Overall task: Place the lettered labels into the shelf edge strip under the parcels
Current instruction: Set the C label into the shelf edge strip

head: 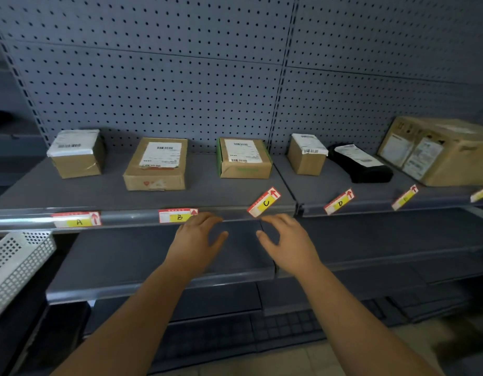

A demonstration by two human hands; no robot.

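**Labels A and B seated, C to the right lying loose**

I am watching through the head camera. Both hands are reaching toward the front of the parcel shelf [142, 196]. The left hand [197, 237] is sitting at 6 o'clock of label B [178, 216], its fingertips touching the strip [131, 217] just beside that label's right end. Fingers are spread and loosely curved, pinching nothing. The right hand [286, 240] is sitting at 6 o'clock of label C [264, 202], fingers likewise spread and empty, tips close under the label's lower corner; I cannot tell whether they are touching it.

Label A [77, 220] and B are lying flat in the strip, A at 9 o'clock of B. C is resting tilted on the shelf lip, not in the strip. Label D [339, 202] and a further label [404, 198], its letter unreadable, are lying tilted the same way at 3 o'clock of C.

Parcels [156, 164] are standing in a row behind the labels. A white basket [15, 270] is showing at 9 o'clock of the left forearm.
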